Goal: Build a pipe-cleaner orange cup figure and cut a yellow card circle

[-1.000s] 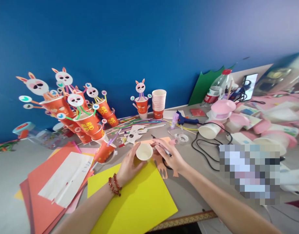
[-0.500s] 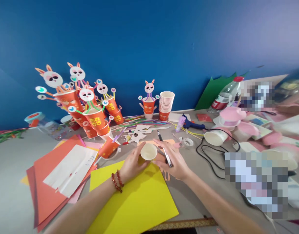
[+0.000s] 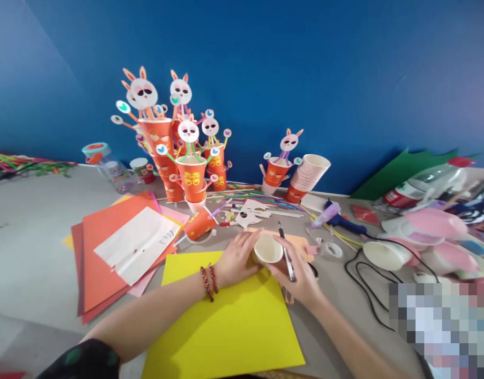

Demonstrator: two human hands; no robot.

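Observation:
A small white paper cup stands over the far edge of a yellow sheet, its mouth tipped toward me. My left hand, with a red bead bracelet at the wrist, is wrapped around the cup's left side. At the other side, my right hand holds a black pen upright between its fingers, and its thumb and fingers also press against the cup. Peach paper with cut-out shapes lies partly beneath my right hand. Scissors seem to lie there too, mostly hidden.
Red cups with rabbit faces are stacked behind at left, beside orange sheets. A cup stack leans near the wall. At right are a blue glue gun, its black cable, tape and a bottle.
The camera view has swung left, shifting everything rightward. My right hand has closed in on the cup, pen still held, and my left hand keeps its grip.

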